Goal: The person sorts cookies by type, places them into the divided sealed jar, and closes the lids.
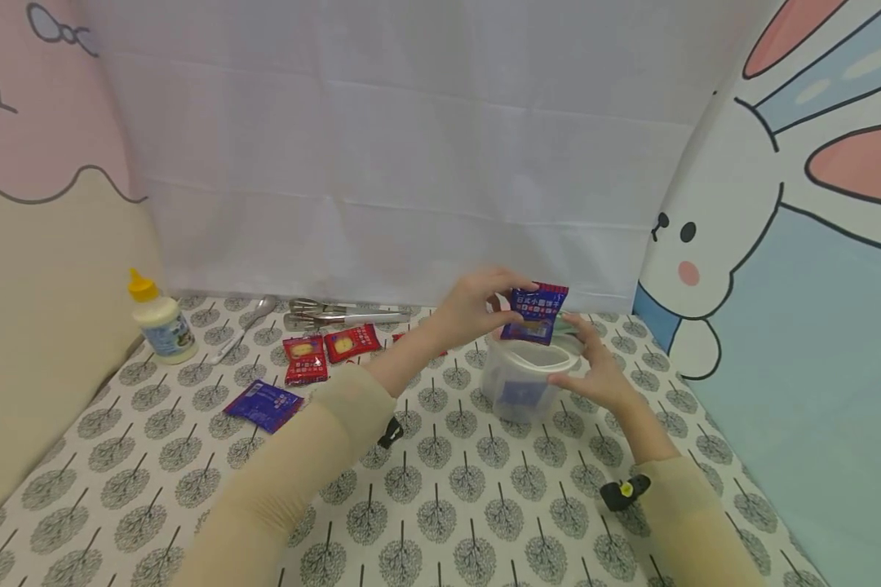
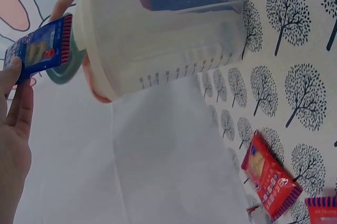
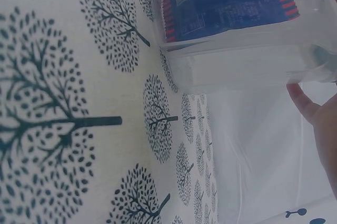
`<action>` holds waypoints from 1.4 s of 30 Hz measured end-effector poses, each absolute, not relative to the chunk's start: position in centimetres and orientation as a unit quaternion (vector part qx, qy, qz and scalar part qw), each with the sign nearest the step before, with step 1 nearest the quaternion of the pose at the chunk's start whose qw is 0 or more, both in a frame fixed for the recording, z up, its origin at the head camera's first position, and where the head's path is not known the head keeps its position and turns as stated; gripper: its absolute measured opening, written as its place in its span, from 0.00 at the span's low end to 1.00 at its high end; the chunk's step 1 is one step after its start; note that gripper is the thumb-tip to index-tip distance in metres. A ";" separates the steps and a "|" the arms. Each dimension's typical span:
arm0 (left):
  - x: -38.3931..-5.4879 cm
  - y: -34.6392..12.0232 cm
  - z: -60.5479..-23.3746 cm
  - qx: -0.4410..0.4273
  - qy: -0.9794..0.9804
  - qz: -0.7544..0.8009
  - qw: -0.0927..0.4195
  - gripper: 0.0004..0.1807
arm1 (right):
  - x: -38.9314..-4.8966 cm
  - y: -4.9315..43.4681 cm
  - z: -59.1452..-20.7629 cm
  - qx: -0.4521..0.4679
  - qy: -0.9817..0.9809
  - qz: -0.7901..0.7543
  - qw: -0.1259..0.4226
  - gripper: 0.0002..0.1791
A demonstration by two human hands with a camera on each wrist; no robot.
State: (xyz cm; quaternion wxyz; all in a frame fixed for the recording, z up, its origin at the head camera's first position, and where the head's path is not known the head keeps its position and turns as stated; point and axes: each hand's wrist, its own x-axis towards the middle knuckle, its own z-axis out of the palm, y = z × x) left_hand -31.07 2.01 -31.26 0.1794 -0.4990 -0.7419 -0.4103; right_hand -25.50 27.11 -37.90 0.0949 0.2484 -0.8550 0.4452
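Note:
My left hand pinches a blue snack packet by its top edge, just above the mouth of a translucent plastic container. My right hand grips the container at its rim and right side. A second blue packet lies inside the container. In the left wrist view the held packet hangs beside the container's rim, with my left fingers on it. A greenish lid shows at the opening.
On the tree-print tablecloth to the left lie two red packets and a blue packet. Metal tongs, a spoon and a yellow-capped bottle stand near the back. Fabric walls close off all sides.

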 end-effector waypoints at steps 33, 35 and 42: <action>-30.0 0.1 -36.4 -0.535 -0.772 -0.296 0.176 0.23 | -25.3 27.0 -38.0 0.266 -0.845 0.451 0.102 0.54; -29.7 -1.2 -35.7 -0.520 -0.783 -0.307 0.147 0.27 | -25.3 27.0 -38.0 0.268 -0.845 0.451 0.102 0.53; -27.8 -7.7 -33.9 -0.440 -0.846 -0.301 0.014 0.40 | -25.4 27.0 -38.1 0.278 -0.846 0.441 0.110 0.54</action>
